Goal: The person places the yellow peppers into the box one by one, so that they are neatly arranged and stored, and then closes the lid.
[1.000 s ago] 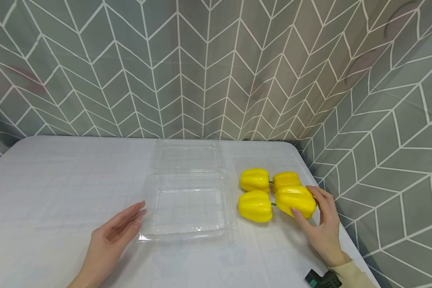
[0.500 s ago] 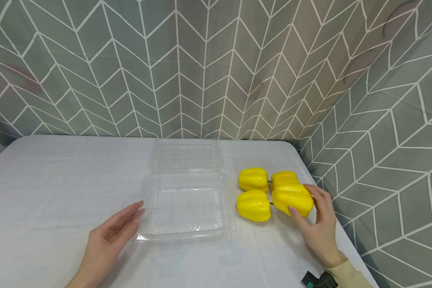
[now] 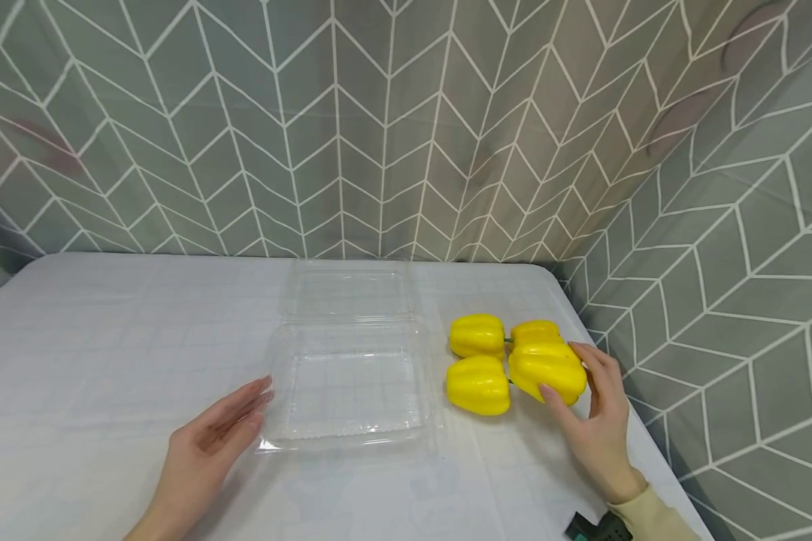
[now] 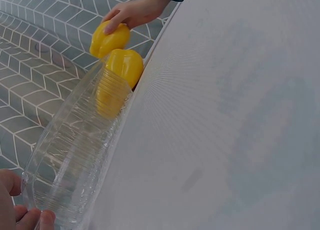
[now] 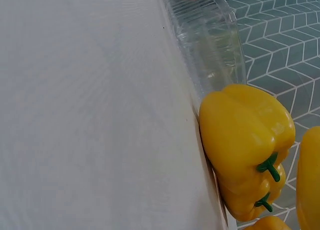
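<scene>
My right hand (image 3: 598,428) holds a yellow bell pepper (image 3: 546,370) between thumb and fingers. In the left wrist view this pepper (image 4: 107,39) shows above another one, raised off the table. Three more yellow bell peppers lie around it: a near-left one (image 3: 477,385), a far-left one (image 3: 477,336) and a far-right one (image 3: 536,330), partly hidden by the held pepper. My left hand (image 3: 206,443) touches the left side of a clear plastic clamshell box (image 3: 352,436) with fairly straight fingers. The box lies open, its lid (image 3: 352,295) folded back.
A white cloth (image 3: 122,338) covers the table. Patterned curtains (image 3: 365,135) hang behind it and along the right side, close to the right hand. A dark device (image 3: 598,527) sits at the right wrist.
My right hand has drawn the held pepper slightly left and upward in the head view. The left hand, the box and the other peppers stay where they were.
</scene>
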### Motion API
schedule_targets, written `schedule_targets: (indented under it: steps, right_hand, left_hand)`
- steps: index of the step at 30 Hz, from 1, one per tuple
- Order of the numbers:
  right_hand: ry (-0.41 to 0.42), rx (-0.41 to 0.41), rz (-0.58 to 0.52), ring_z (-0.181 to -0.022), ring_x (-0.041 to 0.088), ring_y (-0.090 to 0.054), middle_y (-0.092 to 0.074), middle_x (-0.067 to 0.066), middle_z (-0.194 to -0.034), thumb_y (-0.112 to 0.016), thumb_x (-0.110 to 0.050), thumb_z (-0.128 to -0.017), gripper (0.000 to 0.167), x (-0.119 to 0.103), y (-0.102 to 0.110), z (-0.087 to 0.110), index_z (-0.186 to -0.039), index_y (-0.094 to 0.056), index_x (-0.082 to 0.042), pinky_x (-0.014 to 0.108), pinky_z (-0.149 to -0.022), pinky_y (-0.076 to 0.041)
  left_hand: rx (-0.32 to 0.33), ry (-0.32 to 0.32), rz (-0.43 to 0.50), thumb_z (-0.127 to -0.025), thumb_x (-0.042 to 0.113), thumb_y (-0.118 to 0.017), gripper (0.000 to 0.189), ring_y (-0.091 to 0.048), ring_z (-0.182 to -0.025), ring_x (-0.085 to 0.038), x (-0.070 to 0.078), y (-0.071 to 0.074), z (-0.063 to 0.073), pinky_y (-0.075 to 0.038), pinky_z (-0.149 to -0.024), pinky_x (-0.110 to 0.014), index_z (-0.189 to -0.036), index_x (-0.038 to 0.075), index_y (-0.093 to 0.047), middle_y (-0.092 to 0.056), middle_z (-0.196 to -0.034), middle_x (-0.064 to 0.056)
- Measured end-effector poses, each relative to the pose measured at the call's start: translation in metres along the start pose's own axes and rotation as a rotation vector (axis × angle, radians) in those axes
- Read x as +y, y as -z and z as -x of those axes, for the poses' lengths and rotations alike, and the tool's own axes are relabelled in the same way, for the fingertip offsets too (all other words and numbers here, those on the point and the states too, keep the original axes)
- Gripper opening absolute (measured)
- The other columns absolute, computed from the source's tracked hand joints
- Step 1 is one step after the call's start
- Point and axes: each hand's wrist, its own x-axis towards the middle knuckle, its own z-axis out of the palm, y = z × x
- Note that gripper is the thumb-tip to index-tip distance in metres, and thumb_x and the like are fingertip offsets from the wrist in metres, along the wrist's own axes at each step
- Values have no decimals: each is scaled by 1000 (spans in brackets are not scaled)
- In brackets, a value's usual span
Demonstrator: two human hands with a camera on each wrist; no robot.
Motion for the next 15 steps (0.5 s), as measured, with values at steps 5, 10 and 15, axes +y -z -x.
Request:
schedule_targets:
  steps: [5,10,15]
  right_hand:
    - [25,-13,-20,-120,16,-50,-49,26,-124,-72,22,-68,64,1,0,-2,-128,-51,21,19,-110,-43]
    - [20,-26,-22,-120,17,-50,-47,30,-124,-72,22,-69,65,0,-3,-5,-130,-52,18,20,-112,-42]
    - [58,-30,-58,-120,19,-50,-46,33,-124,-74,16,-73,60,0,-8,-11,-129,-50,20,22,-112,-42]
  left_hand:
    - [-2,23,-21,-96,-2,-62,45,-62,-123,-8,1,-1,-1,-51,-99,-15,-140,1,-54,-61,-140,-9]
    - [-2,74,-48,-98,3,-63,44,-62,-123,-7,2,0,1,-51,-100,-15,-140,4,-55,-61,-140,-10]
    - [5,61,-27,-97,0,-63,44,-62,-122,-8,3,0,2,-51,-100,-15,-140,3,-55,-61,-140,-9]
